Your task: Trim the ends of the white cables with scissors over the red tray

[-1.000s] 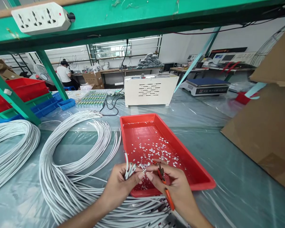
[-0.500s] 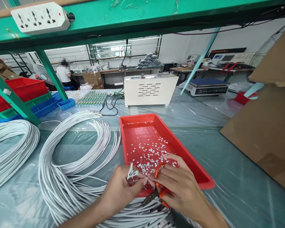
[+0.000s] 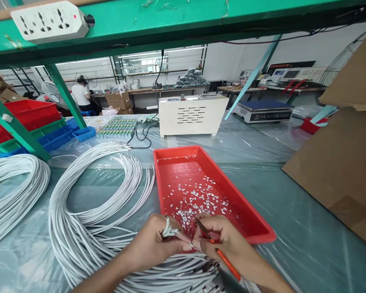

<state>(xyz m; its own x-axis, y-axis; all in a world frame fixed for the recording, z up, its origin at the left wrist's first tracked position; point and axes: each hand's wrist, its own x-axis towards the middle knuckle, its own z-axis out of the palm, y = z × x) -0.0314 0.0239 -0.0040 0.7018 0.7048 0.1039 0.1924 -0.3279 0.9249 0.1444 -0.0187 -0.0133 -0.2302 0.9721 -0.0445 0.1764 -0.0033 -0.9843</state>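
My left hand (image 3: 161, 242) is closed on the end of a white cable (image 3: 170, 232), whose split, frayed-looking jacket sticks up above the thumb. My right hand (image 3: 222, 240) meets it fingertip to fingertip, pinching the thin cable tip. Tucked in the same right hand are orange-handled cutters (image 3: 228, 264); their dark jaws point up and left, and the palm hides part of them. Beneath both hands lie the near edge of a red tray (image 3: 247, 203) and many white cables (image 3: 158, 276). Small white and silvery scraps (image 3: 198, 199) are scattered across the tray bottom.
A large cable coil (image 3: 64, 195) lies left of the tray, another coil (image 3: 36, 175) farther left. A cream metal box (image 3: 192, 116) stands behind, a scale (image 3: 262, 112) at back right. Cardboard (image 3: 338, 175) borders the right; a green beam (image 3: 171, 24) crosses overhead. A person sits far back.
My right hand has turned, and the cutters have swung from jaws pointing down-left to jaws pointing up-left. Its fingers have drawn in to pinch the cable tip. My left hand has barely moved.
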